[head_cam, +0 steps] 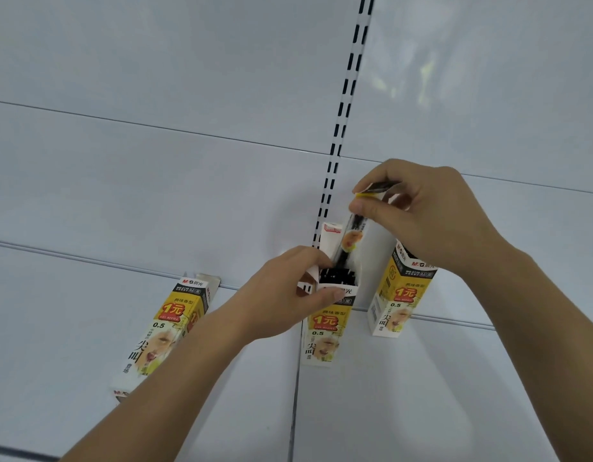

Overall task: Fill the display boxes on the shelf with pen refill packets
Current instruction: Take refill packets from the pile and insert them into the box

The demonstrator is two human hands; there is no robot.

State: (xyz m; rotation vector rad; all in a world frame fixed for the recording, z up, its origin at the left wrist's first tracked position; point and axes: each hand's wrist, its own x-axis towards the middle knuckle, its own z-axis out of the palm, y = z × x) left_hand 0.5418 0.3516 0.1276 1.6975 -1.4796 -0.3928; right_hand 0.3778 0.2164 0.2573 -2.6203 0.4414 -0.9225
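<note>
Three white-and-yellow display boxes stand on the pale shelf (422, 395). My left hand (281, 295) grips the top of the middle box (323, 331), which is open and holds several dark refill packets. My right hand (432, 215) pinches the upper end of one clear refill packet (350, 238) above that box; its lower end reaches into the opening. The left box (161, 328) stands beside my left forearm. The right box (397, 295) stands below my right wrist, its top partly hidden by the hand.
A white back panel (155, 178) rises behind the boxes, with a slotted upright rail (345, 111) running up just behind the middle box. A dark seam (293, 411) divides the shelf surface below the middle box.
</note>
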